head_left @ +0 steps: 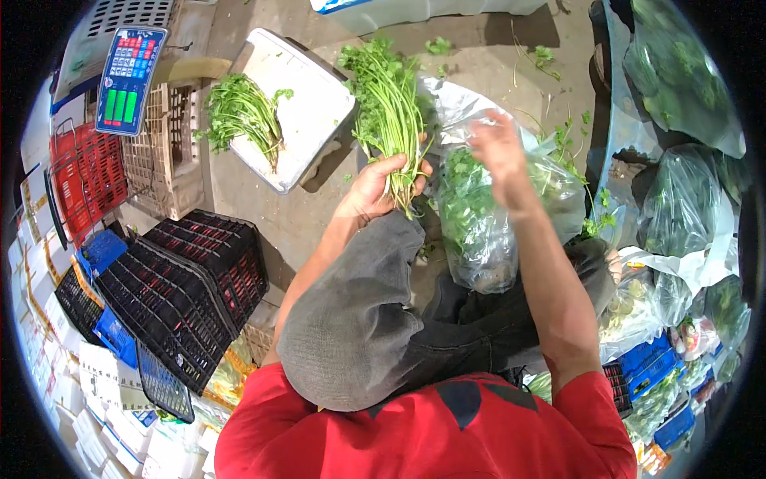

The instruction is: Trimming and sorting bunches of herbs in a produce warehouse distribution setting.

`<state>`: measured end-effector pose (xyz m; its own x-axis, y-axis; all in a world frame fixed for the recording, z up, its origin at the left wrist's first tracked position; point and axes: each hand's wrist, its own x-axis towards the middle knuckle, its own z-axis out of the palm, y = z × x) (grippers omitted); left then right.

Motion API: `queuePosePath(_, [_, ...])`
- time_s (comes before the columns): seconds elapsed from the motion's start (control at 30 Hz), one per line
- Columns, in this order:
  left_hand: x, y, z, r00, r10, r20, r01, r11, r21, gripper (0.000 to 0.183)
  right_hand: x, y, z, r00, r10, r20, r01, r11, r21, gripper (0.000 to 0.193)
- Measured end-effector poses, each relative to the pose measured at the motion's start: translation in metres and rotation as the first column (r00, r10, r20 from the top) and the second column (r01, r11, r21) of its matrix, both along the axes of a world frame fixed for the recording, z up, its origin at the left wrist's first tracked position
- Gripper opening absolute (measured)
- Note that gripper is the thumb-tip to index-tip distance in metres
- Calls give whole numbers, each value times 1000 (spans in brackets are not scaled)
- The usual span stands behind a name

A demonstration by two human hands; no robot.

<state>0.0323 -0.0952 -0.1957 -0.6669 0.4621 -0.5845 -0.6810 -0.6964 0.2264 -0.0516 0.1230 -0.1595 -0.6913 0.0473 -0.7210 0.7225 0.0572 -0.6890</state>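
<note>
My left hand (381,185) is closed round the root end of a leafy bunch of coriander (388,112), whose leaves point away from me. Over a clear plastic bag (484,267) stuffed with more greens, my right hand (501,156) is raised, blurred by motion. Its fingers look spread, and nothing shows in them. The bag stands between my legs with its mouth open. To the left, a smaller bunch of coriander (249,116) lies on a white scale pan (307,88), its roots toward me.
A scale display (130,80) stands at the far left, above a red basket (86,180). Black crates (183,279) are stacked by my left knee. Filled plastic bags (681,199) line the right side. Loose sprigs (437,46) lie on the floor (487,68). A white box (423,12) stands at the far edge.
</note>
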Motion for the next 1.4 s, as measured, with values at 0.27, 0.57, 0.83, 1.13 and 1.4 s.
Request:
queuePosePath(0.27, [11,9,2,995,99,-8,-98,970,-221,53,16,-59,-27,954,296,-41,-299,937,-179,21])
queuePosePath(0.57, [1,5,3,988,113,102,-97,984,-150,47,16,-51,-37,974,217,64,-188,935,-301,20])
queuePosePath(0.83, [7,7,-9,994,98,50,-71,923,-379,49,2,-65,-1,574,479,-664,-51,830,555,39])
queuePosePath(1.13, [8,4,-14,969,218,118,-192,962,-196,31,9,-56,22,797,491,-353,-528,849,-12,9])
queuePosePath(1.4, [2,6,-6,957,253,145,-176,898,-403,18,38,-26,43,603,625,-495,-775,606,-179,13])
